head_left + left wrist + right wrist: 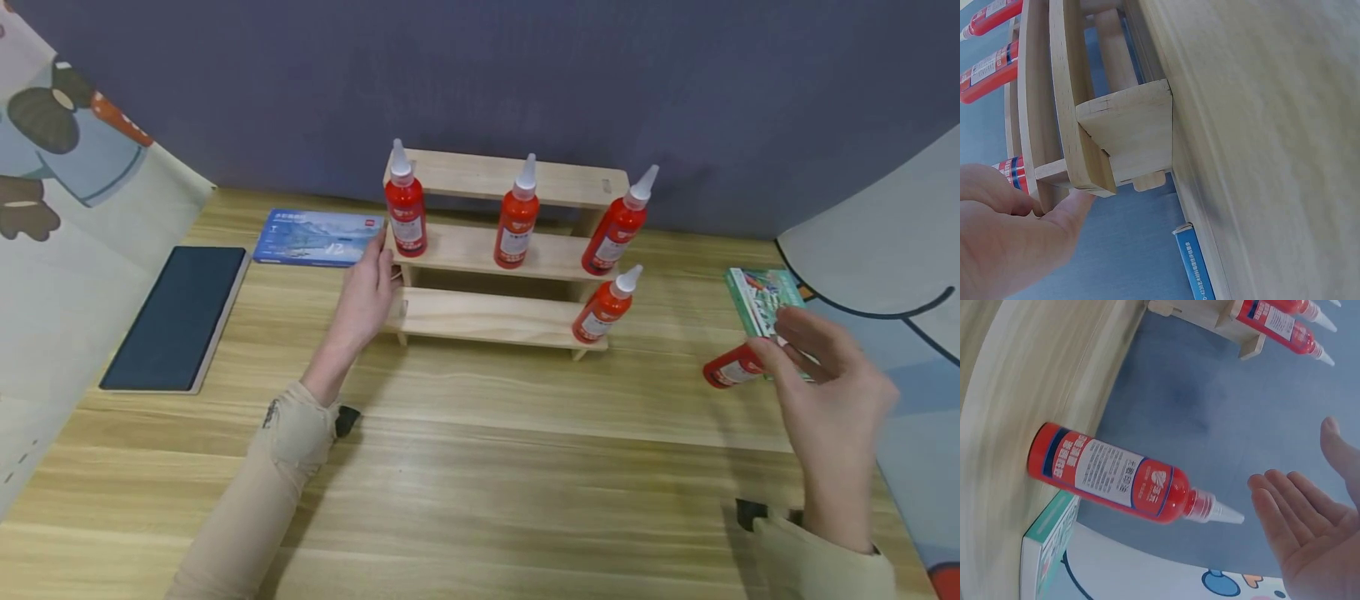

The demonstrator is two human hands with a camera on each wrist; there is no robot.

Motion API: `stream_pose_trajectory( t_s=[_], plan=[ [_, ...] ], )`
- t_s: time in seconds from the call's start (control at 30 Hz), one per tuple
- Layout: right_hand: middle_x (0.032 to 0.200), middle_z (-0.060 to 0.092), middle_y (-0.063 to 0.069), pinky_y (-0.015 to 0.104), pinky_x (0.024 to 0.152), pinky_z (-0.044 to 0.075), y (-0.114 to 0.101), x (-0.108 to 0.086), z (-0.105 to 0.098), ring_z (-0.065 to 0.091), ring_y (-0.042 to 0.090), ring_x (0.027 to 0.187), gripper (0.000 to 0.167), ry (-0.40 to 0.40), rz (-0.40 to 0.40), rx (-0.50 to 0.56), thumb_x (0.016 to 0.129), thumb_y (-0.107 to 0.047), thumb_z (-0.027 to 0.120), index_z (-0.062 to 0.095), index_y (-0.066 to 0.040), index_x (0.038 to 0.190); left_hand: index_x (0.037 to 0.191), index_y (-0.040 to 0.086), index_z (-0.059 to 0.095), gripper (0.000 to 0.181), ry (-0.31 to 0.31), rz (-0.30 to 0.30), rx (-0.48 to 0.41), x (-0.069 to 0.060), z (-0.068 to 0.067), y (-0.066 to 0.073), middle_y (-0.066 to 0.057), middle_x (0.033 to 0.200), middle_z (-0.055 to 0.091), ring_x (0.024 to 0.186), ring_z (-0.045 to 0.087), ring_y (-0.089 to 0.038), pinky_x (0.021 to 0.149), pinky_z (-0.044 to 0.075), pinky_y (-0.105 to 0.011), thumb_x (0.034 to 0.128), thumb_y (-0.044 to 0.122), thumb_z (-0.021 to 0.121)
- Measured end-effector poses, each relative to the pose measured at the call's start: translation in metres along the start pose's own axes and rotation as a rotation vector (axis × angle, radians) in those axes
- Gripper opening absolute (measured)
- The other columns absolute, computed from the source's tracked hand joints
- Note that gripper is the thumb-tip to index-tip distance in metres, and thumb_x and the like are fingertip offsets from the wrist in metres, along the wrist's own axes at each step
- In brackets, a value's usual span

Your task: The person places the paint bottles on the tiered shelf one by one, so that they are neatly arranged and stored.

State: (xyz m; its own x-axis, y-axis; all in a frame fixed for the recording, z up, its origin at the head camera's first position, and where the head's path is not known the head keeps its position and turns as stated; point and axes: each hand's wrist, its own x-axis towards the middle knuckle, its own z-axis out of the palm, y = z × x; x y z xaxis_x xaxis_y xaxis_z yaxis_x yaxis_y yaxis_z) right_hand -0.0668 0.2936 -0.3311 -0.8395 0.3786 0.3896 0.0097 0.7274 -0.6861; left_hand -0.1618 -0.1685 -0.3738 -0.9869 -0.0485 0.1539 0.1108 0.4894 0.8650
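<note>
My left hand [365,292] grips the left end of a three-tier wooden display rack [487,315]. In the left wrist view, thumb and fingers pinch the edge of a shelf [1041,119]. The middle tier holds three red squeeze bottles with pointed clear caps: a left one [406,215], a middle one [517,225] and a right one [615,235]. Another red bottle [602,313] is at the lowest tier's right end. My right hand [836,387] is beside a separate red bottle [1110,475] standing on the table; its fingers are spread apart from the cap.
Left of the rack lies a blue box [318,237], with a dark flat tablet-like panel [180,321] nearer the left edge. A green box [761,292] lies behind the separate bottle. A dark blue backdrop [480,75] rises behind the wooden table [487,500].
</note>
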Motion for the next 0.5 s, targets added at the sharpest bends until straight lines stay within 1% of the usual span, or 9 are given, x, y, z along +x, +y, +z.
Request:
stream_pose_trajectory(
  t_s=[0.1, 0.17, 0.27, 0.4, 0.5],
  plan=[
    [0.141, 0.069, 0.010, 0.015, 0.108, 0.053, 0.003, -0.001, -0.002, 0.062, -0.006, 0.117, 0.047, 0.008, 0.030, -0.010, 0.100, -0.014, 0.080, 0.069, -0.012, 0.145, 0.163, -0.012, 0.026, 0.051, 0.000, 0.002, 0.003, 0.000, 0.000, 0.000, -0.037, 0.160, 0.039, 0.126, 0.064, -0.050, 0.102, 0.063, -0.050, 0.1185, 0.012, 0.032],
    [0.141, 0.069, 0.010, 0.015, 0.108, 0.052, 0.006, -0.001, -0.004, 0.063, -0.005, 0.117, 0.046, 0.014, 0.050, -0.011, 0.100, -0.015, 0.079, 0.069, -0.012, 0.145, 0.164, -0.012, 0.025, 0.051, -0.002, 0.002, -0.001, 0.000, 0.001, 0.000, -0.036, 0.161, 0.038, 0.127, 0.063, -0.049, 0.102, 0.063, -0.050, 0.1186, 0.012, 0.031],
    [0.141, 0.069, 0.007, 0.016, 0.108, 0.053, 0.011, -0.001, -0.006, 0.063, -0.004, 0.116, 0.046, 0.016, 0.074, -0.018, 0.101, -0.019, 0.079, 0.069, -0.015, 0.146, 0.165, -0.011, 0.024, 0.052, -0.005, 0.000, -0.010, 0.000, 0.000, 0.000, -0.036, 0.161, 0.038, 0.129, 0.062, -0.050, 0.103, 0.063, -0.050, 0.1186, 0.012, 0.031],
    [0.142, 0.069, 0.005, 0.018, 0.109, 0.053, 0.015, -0.001, -0.007, 0.063, -0.002, 0.117, 0.045, 0.024, 0.091, -0.036, 0.102, -0.023, 0.077, 0.068, -0.018, 0.146, 0.165, -0.010, 0.024, 0.052, -0.004, 0.000, -0.008, 0.000, 0.000, 0.000, -0.036, 0.161, 0.038, 0.129, 0.062, -0.050, 0.104, 0.062, -0.050, 0.1186, 0.013, 0.031],
    [0.142, 0.069, 0.006, 0.018, 0.110, 0.053, 0.014, -0.002, -0.007, 0.063, -0.003, 0.117, 0.045, 0.041, 0.097, -0.053, 0.102, -0.022, 0.077, 0.069, -0.016, 0.146, 0.164, -0.011, 0.025, 0.052, -0.002, -0.003, -0.005, 0.000, 0.000, 0.000, -0.036, 0.161, 0.038, 0.128, 0.062, -0.049, 0.104, 0.062, -0.050, 0.1186, 0.012, 0.031]
  ],
)
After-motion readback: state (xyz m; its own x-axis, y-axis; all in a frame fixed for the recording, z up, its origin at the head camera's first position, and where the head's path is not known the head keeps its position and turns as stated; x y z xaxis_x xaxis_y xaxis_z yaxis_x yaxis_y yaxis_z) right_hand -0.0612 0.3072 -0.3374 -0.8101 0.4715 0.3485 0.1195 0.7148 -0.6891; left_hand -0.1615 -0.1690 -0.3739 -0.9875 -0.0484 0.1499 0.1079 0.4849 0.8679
